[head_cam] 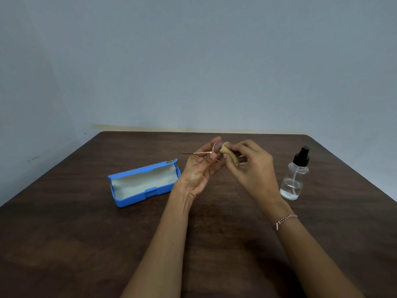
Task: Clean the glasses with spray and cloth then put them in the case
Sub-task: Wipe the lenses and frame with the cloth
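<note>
Above the far middle of the table (86,233), the left hand (198,171) pinches the thin-rimmed glasses (203,152), mostly hidden behind both hands, while the right hand (252,168) pinches a tan cloth (230,155) against one lens, the open blue case (131,200) lying at nine o'clock and the spray bottle (295,179) at three.

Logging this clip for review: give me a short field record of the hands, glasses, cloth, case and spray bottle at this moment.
left hand: holds the glasses above the table
right hand: pinches the cloth against a lens
case: blue, open, lying left on the table, nothing inside
spray bottle: upright at right, untouched
stage: wiping, glasses not yet cased
</note>
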